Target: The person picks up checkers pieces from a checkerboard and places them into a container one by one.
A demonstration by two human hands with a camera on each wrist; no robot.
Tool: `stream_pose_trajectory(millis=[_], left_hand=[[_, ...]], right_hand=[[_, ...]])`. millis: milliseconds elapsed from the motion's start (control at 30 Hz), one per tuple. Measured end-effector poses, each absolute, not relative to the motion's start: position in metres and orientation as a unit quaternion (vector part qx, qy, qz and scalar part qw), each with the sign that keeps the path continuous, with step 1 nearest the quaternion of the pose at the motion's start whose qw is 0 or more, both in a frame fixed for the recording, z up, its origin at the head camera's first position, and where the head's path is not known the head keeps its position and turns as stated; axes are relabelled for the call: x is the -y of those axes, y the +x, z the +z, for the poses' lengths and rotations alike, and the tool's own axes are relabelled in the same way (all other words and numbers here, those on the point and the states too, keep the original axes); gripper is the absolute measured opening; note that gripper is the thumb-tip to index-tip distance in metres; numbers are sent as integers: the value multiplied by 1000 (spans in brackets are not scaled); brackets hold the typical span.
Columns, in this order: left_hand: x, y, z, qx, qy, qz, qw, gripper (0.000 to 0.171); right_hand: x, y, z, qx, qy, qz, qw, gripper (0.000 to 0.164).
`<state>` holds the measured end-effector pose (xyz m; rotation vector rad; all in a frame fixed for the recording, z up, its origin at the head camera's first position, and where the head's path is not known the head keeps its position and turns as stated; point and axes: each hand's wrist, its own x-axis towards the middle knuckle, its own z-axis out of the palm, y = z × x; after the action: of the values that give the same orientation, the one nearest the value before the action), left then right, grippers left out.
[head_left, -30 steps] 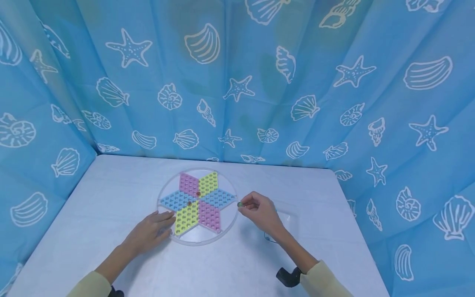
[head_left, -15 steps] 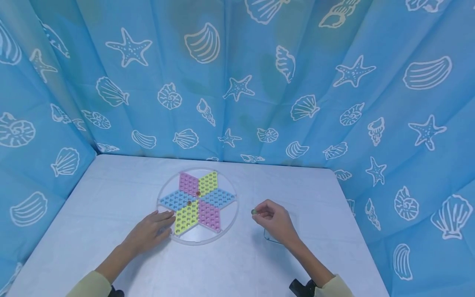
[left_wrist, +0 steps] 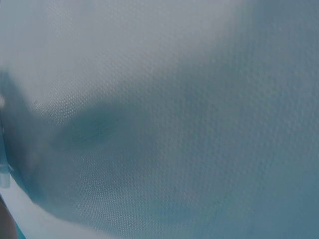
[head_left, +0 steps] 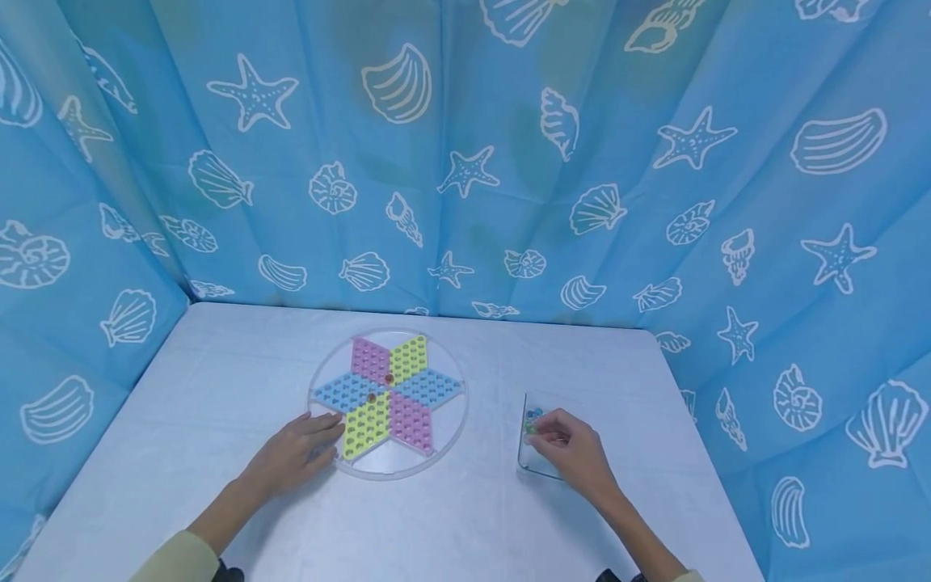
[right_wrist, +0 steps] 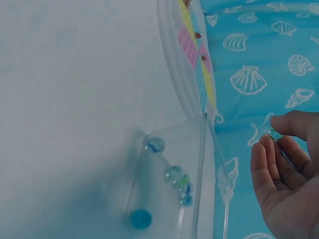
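Observation:
A round, clear Chinese checkers board (head_left: 451, 420) with a pink, yellow and blue star lies on the table. Two reddish-brown marbles sit near its centre, one marble (head_left: 389, 378) just behind the other marble (head_left: 372, 398). My left hand (head_left: 294, 453) rests at the board's left rim, fingers extended. To the right of the board, my right hand (head_left: 578, 453) is over a clear plastic box (head_left: 522, 444). Between its thumb and fingertips it pinches a pale green glass marble (right_wrist: 274, 133). Several loose glass marbles (right_wrist: 174, 174) lie in the box.
A white cloth covers the table (head_left: 465, 525). Blue curtains (head_left: 465, 226) with white shell and starfish prints stand along the back and both sides. The left wrist view shows only blurred cloth (left_wrist: 174, 124).
My right hand has moved right and toward me with the marble, from beside the board's right rim to over the clear box. My left hand and the board have stayed put.

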<state>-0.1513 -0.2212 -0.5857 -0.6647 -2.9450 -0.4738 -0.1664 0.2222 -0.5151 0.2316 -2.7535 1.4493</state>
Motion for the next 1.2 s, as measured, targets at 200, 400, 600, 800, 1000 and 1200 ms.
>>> stream_pose_trajectory(millis=[200,400,600,800,1000,1200], left_hand=[[220,-151,-584,964,-214,-155,36,40],[220,-150,-583,966,-210,-149,30,40],[219,-150,-582,965,-212,-151,29,40],[219,-150,-581,963,-215,-155,38,39],[218,-149,-581,961,-221,-157,50,38],[218,-148,-581,959,-224,-162,62,38]], right_hand=[[-235,-166,-523,890,47,454,3,13],[-240,-167,-530,902,43,430,-1,13],[-241,-170,-540,915,57,400,-6,14],[-239,-172,-551,924,88,372,0,17],[-235,-175,-555,935,105,340,0,18],[-231,-176,-553,940,116,319,-21,17]])
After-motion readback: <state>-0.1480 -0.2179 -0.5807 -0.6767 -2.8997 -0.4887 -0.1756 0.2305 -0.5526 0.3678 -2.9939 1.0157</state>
